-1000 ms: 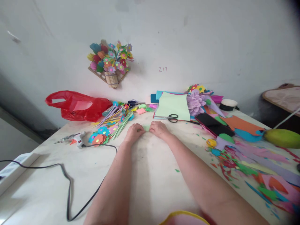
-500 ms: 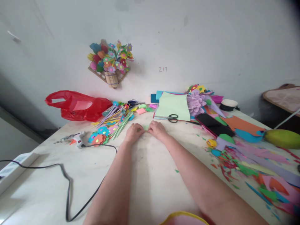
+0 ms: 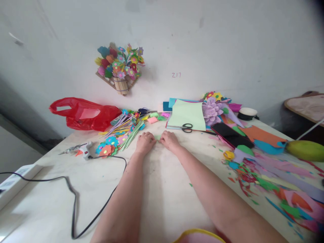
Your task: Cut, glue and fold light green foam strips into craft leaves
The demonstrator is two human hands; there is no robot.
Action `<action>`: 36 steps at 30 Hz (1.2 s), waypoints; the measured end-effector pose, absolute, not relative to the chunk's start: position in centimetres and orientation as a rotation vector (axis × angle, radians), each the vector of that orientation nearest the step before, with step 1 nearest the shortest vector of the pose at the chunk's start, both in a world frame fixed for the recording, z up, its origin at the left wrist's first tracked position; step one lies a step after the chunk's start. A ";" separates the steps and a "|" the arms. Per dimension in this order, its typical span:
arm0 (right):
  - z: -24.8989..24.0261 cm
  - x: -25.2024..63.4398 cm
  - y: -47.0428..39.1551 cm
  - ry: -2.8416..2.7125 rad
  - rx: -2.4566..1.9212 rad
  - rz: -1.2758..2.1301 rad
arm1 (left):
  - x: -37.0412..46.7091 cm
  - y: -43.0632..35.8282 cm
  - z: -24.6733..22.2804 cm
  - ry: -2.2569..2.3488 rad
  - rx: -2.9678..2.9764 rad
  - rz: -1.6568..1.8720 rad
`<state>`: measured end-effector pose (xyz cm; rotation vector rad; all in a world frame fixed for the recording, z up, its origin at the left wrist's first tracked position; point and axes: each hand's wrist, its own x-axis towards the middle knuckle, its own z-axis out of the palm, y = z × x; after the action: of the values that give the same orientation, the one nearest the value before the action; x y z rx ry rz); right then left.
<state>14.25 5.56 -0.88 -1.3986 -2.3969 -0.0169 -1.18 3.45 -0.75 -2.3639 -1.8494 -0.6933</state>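
Note:
A small strip of pale green paper (image 3: 158, 137) lies on the table between my hands, its ends hidden under my fingers. My left hand (image 3: 146, 143) is closed on its left end, fingers curled down at the tabletop. From the other side my right hand (image 3: 169, 139) pinches the right end. Just left of my hands lies a bundle of light green rolled paper sticks (image 3: 131, 135). Behind and to the right, black-handled scissors (image 3: 186, 128) rest on a pale green sheet (image 3: 187, 113).
Paper flowers (image 3: 108, 149) and a glue gun (image 3: 87, 151) with a black cord (image 3: 74, 202) lie on the left, before a red plastic bag (image 3: 88, 116). A dark phone (image 3: 231, 134) and colourful paper scraps (image 3: 270, 182) cover the right side. A flower bouquet (image 3: 120, 67) hangs on the wall.
My left hand has shifted very slightly, its fingers lying a little differently at the strip. Both hands stay at the same green paper; the other things have not moved.

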 end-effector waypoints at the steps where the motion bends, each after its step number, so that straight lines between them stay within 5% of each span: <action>1: -0.9 14.2 5.6 -2.397 -1.400 -0.023 | -1.2 3.4 -0.8 -1.842 -2.353 -0.675; 36: -0.8 14.3 5.7 -2.383 -1.517 -0.047 | -0.3 3.0 -0.6 -1.990 -2.108 -0.467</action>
<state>14.25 5.69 -0.83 -1.5172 -2.3828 -0.0466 -0.29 2.97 -0.64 -2.1083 -1.9895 -0.4671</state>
